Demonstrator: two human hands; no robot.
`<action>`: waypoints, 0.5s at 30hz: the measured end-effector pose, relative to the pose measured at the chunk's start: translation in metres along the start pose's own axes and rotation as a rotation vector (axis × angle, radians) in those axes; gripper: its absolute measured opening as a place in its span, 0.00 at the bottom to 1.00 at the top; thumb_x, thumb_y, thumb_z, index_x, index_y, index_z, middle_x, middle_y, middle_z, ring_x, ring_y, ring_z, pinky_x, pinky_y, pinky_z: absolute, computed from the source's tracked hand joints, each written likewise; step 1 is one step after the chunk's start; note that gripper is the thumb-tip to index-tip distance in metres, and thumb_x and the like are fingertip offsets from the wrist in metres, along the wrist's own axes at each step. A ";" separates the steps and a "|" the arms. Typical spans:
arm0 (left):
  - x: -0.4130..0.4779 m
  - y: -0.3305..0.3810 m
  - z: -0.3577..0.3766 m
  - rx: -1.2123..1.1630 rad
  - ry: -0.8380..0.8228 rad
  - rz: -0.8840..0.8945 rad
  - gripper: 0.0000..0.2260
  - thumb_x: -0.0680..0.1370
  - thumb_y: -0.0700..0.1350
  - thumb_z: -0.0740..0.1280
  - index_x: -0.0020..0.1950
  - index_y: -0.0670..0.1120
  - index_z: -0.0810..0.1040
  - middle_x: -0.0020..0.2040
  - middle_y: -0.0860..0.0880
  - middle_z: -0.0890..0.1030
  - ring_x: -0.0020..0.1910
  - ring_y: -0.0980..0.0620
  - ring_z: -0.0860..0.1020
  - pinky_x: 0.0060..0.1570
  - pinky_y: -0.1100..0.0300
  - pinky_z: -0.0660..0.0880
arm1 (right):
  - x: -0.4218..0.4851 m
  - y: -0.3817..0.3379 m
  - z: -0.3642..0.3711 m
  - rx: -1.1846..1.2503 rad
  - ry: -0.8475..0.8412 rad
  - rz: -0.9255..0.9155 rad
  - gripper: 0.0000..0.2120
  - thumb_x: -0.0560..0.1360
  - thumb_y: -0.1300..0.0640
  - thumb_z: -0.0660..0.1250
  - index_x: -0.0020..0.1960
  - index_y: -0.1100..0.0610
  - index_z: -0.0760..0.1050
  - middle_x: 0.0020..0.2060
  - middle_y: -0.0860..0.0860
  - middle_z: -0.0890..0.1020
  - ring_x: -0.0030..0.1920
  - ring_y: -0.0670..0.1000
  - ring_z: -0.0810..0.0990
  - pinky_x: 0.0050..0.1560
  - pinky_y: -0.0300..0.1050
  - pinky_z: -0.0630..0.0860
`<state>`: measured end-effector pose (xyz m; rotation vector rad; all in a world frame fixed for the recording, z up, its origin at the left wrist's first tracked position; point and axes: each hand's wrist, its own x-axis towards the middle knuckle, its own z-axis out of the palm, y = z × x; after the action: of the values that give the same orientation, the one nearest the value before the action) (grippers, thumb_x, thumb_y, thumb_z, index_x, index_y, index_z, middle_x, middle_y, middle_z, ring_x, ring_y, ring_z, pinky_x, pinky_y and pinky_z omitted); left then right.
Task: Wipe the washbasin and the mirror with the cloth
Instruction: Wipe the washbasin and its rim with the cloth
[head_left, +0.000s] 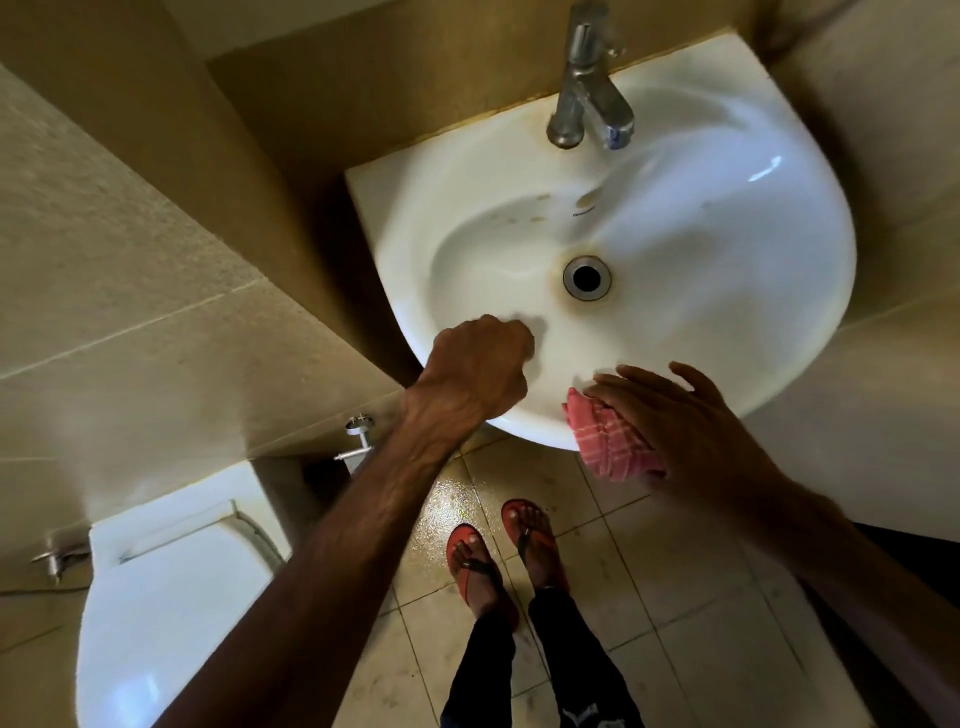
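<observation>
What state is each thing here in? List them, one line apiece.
Washbasin: brown stains in the bowl, no standing water.
Faucet: no water running.
Drain: unplugged.
Pink checked cloth: crumpled, pressed on the basin's front rim.
Right hand: fingers straight, flat on the cloth.
Left hand: fingers curled, resting at the front rim, nothing seen in it.
Toilet lid: down.
Floor tiles: wet sheen below the basin.

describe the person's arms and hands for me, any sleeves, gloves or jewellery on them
Both the left hand and the right hand are bare: no gloves, rings, watch or bracelet show. The left forearm and the right forearm are bare too, with no sleeve in view. The left one looks lean, with raised veins and tendons.
</observation>
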<state>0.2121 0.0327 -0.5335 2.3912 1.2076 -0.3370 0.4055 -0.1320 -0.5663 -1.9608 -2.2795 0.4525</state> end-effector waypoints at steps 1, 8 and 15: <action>0.000 0.001 0.000 0.011 -0.015 0.005 0.15 0.78 0.43 0.63 0.64 0.52 0.78 0.60 0.48 0.80 0.58 0.45 0.79 0.55 0.54 0.73 | -0.001 -0.004 -0.003 -0.016 -0.013 -0.002 0.52 0.61 0.54 0.86 0.77 0.57 0.63 0.74 0.60 0.75 0.75 0.61 0.73 0.72 0.71 0.69; 0.001 0.003 -0.001 0.072 -0.069 0.012 0.12 0.77 0.42 0.63 0.59 0.48 0.80 0.56 0.47 0.81 0.56 0.44 0.79 0.53 0.53 0.75 | -0.041 -0.020 -0.007 0.107 -0.051 0.000 0.37 0.82 0.40 0.61 0.85 0.52 0.54 0.83 0.51 0.60 0.83 0.51 0.58 0.81 0.58 0.61; 0.009 0.019 -0.007 0.013 -0.156 -0.074 0.15 0.77 0.39 0.62 0.64 0.47 0.77 0.61 0.46 0.79 0.60 0.43 0.78 0.56 0.55 0.74 | 0.013 -0.008 -0.014 0.087 0.046 -0.085 0.21 0.88 0.42 0.47 0.74 0.52 0.63 0.67 0.60 0.81 0.66 0.63 0.82 0.63 0.68 0.79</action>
<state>0.2331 0.0323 -0.5256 2.2875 1.2269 -0.5447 0.3994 -0.1185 -0.5520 -1.8077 -2.2644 0.4833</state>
